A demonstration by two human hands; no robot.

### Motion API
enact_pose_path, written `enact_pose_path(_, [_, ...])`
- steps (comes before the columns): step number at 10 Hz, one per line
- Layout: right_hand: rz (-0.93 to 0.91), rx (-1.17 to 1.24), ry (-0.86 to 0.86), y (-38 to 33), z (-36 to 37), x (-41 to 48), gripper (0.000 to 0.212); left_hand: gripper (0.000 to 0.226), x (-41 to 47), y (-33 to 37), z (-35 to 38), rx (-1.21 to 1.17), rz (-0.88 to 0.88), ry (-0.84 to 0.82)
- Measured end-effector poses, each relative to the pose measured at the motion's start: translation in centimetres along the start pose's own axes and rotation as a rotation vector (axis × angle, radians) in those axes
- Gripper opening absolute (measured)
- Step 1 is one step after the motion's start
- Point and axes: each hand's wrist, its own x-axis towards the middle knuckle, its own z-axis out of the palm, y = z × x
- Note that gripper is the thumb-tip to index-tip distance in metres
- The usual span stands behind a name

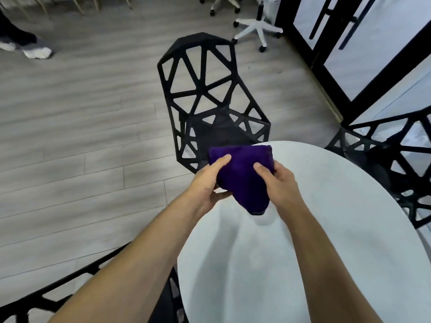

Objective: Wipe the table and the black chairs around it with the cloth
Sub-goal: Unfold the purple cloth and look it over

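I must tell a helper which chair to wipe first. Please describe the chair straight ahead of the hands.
Start at the round white table. Beyond its far edge, past the purple cloth, stands a black chair. Unlike the other black chairs, it shows whole, with its triangle-lattice back.

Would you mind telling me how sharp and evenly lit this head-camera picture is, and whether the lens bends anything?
Head view: wide-angle bending curves the grey floor planks and the round white table; soft arm shadows fall on the tabletop; slight blur softens both hands, left hand and right hand, holding the folded purple cloth; the black lattice chair reads fairly sharp.
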Motion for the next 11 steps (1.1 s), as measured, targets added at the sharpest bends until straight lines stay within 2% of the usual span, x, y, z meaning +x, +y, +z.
enact_pose_path(1, [-0.084, 0.029, 0.023, -0.5, -0.9, 3.2, 0.013, 0.022, 3.0, 1.0, 1.0, -0.004, 0.113, 0.007])
enact_pose_path(2, [-0.113, -0.006, 0.053, 1.6, -1.7, 6.5, 0.013, 0.013, 6.4, 0.4, 1.5, 0.098, 0.22, 0.027])
enact_pose_path(3, [-0.062, -0.142, 0.146, 5.3, -2.1, 8.4, 0.015, 0.013, 9.2, -1.3, 1.4, 0.226, 0.192, 0.086])
enact_pose_path(4, [0.063, -0.336, 0.28, 10.0, -2.2, 10.1, 0.028, 0.024, 12.9, -3.5, 1.2, 0.429, 0.123, 0.187])
enact_pose_path(5, [0.05, -0.394, 0.324, 10.8, -1.9, 10.7, 0.033, 0.036, 14.5, -4.4, 1.2, 0.544, 0.169, 0.284])
enact_pose_path(6, [-0.112, -0.581, 0.384, 11.2, -0.5, 10.5, 0.033, 0.052, 13.3, -5.5, 0.8, 0.798, 0.434, 0.438])
enact_pose_path(7, [-0.207, -0.742, 0.418, 12.2, 0.3, 10.3, 0.025, 0.05, 12.3, -7.0, -0.3, 1.144, 0.733, 0.48])
enact_pose_path(8, [-0.241, -0.795, 0.405, 13.1, 0.6, 10.9, 0.021, 0.043, 12.5, -8.5, -1.8, 1.559, 0.711, 0.354])
enact_pose_path(9, [-0.235, -0.79, 0.364, 12.7, 0.5, 11.6, 0.022, 0.044, 12.8, -8.5, -2.2, 1.619, 0.622, 0.336])
enact_pose_path(10, [-0.22, -0.838, 0.346, 12.1, 0.4, 10.9, 0.028, 0.046, 11.9, -7.8, -1.7, 1.644, 0.62, 0.31])
enact_pose_path(11, [-0.283, -0.83, 0.384, 11.4, 0.4, 9.7, 0.033, 0.048, 10.6, -7.5, -1.7, 1.637, 0.633, 0.298])
